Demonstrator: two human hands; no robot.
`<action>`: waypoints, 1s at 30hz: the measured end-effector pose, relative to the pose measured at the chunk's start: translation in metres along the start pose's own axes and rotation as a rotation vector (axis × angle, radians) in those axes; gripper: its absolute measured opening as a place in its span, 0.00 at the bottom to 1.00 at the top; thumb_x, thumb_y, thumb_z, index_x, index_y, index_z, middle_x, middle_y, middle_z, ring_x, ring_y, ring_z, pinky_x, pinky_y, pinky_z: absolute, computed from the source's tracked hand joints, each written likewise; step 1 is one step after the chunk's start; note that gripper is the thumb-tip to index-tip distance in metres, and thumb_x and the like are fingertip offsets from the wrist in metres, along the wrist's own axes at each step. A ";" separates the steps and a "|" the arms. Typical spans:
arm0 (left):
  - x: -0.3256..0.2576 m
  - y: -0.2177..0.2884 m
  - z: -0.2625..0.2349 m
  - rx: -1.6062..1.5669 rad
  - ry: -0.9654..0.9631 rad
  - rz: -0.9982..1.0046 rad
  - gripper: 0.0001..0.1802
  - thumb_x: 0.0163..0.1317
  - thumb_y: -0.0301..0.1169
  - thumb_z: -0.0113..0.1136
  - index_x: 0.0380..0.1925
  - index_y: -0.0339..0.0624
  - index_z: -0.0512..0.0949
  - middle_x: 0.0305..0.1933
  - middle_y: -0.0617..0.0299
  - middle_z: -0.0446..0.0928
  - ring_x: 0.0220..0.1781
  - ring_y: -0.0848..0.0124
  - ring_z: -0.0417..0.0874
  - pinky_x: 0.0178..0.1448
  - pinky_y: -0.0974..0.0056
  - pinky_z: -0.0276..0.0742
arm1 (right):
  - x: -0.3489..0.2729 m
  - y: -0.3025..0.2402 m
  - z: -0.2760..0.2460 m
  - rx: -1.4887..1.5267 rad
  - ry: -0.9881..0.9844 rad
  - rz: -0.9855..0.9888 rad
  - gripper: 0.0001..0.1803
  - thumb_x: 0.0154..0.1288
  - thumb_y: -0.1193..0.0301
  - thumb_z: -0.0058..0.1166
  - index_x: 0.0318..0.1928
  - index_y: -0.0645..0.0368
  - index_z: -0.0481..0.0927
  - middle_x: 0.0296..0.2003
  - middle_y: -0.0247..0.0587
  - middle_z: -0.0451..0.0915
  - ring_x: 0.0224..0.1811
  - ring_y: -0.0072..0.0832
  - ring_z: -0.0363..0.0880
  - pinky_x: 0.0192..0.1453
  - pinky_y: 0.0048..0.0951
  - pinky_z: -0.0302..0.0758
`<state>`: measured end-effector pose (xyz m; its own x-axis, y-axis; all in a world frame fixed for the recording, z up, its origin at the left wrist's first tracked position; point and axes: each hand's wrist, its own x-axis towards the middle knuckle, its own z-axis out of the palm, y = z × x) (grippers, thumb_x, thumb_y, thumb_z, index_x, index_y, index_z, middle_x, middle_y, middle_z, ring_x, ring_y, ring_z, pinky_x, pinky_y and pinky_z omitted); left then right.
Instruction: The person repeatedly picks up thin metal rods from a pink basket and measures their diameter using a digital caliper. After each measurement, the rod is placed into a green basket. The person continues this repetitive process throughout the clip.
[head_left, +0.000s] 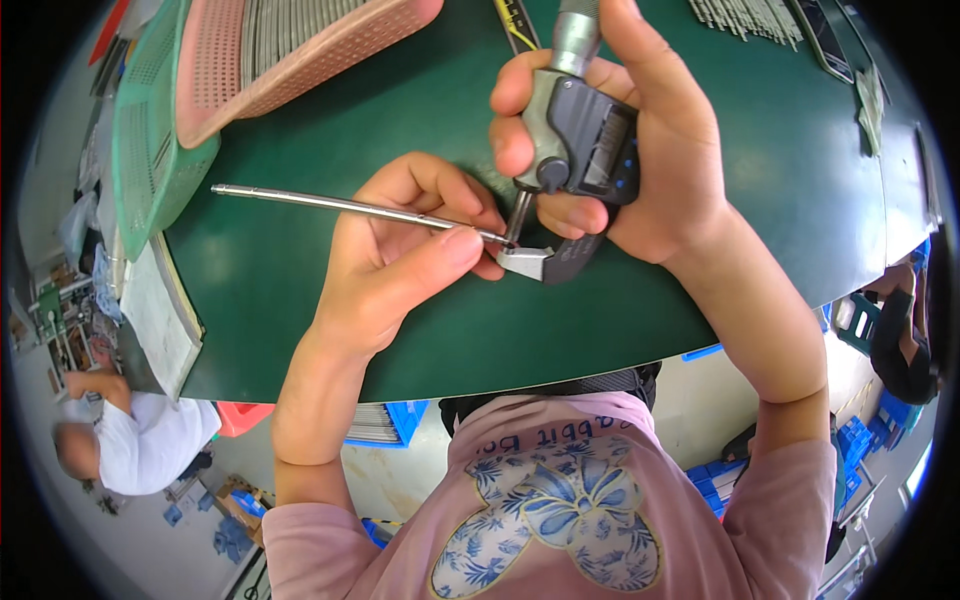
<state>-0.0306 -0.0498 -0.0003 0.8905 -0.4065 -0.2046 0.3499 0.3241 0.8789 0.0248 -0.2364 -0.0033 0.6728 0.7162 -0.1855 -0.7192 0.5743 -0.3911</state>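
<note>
My left hand (400, 240) pinches a thin shiny metal rod (310, 200) between thumb and fingers. The rod's free end points to the left, and its right end sits at the jaws of a digital micrometer (575, 140). Wrapped round the micrometer's frame is my right hand (660, 130), with the thumb up along the silver thimble (577, 38). The spindle (520, 215) comes down toward the anvil at the rod's tip. Whether the jaws press on the rod I cannot tell. A small dark display faces right on the micrometer.
A pink basket (285, 90) with many metal rods stands at the upper left, over a green basket (150, 190). More rods (745, 15) lie at the far right, near a phone-like device (823, 40). A paper booklet (165, 320) is at the left edge. Another person (140, 440) sits at the left.
</note>
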 end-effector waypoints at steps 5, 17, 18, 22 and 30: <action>-0.001 -0.001 0.003 0.005 0.026 -0.007 0.09 0.54 0.25 0.57 0.32 0.36 0.68 0.32 0.59 0.73 0.34 0.75 0.76 0.37 0.70 0.78 | -0.003 0.001 0.001 -0.030 0.010 -0.012 0.40 0.62 0.41 0.19 0.38 0.69 0.71 0.28 0.54 0.76 0.12 0.32 0.66 0.15 0.23 0.64; -0.002 -0.001 0.002 -0.057 0.024 -0.004 0.09 0.55 0.23 0.56 0.34 0.37 0.67 0.34 0.58 0.73 0.37 0.73 0.76 0.40 0.68 0.77 | 0.000 -0.002 -0.005 0.055 -0.091 -0.021 0.39 0.64 0.43 0.16 0.39 0.69 0.71 0.28 0.54 0.76 0.12 0.32 0.66 0.16 0.23 0.65; -0.002 -0.001 0.002 -0.054 0.019 0.007 0.09 0.54 0.22 0.56 0.34 0.37 0.67 0.35 0.58 0.73 0.37 0.73 0.76 0.40 0.68 0.77 | 0.000 -0.002 -0.005 0.065 -0.100 -0.018 0.39 0.64 0.44 0.16 0.40 0.69 0.70 0.28 0.54 0.76 0.12 0.32 0.66 0.16 0.23 0.65; -0.001 -0.004 0.001 -0.051 -0.004 0.035 0.10 0.53 0.21 0.56 0.34 0.37 0.66 0.35 0.57 0.74 0.37 0.73 0.76 0.41 0.68 0.76 | 0.001 -0.003 -0.004 0.110 -0.110 -0.005 0.39 0.64 0.45 0.16 0.39 0.69 0.70 0.27 0.54 0.75 0.12 0.32 0.66 0.16 0.23 0.65; -0.001 -0.003 0.001 -0.035 0.001 0.035 0.11 0.52 0.20 0.57 0.33 0.38 0.66 0.35 0.56 0.74 0.36 0.73 0.76 0.40 0.70 0.75 | 0.000 -0.003 0.001 0.056 -0.058 -0.001 0.38 0.63 0.43 0.18 0.38 0.68 0.71 0.26 0.51 0.75 0.11 0.29 0.65 0.15 0.22 0.64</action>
<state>-0.0331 -0.0515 -0.0026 0.9024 -0.3940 -0.1747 0.3288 0.3673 0.8701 0.0273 -0.2377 -0.0012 0.6635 0.7365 -0.1318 -0.7282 0.5952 -0.3398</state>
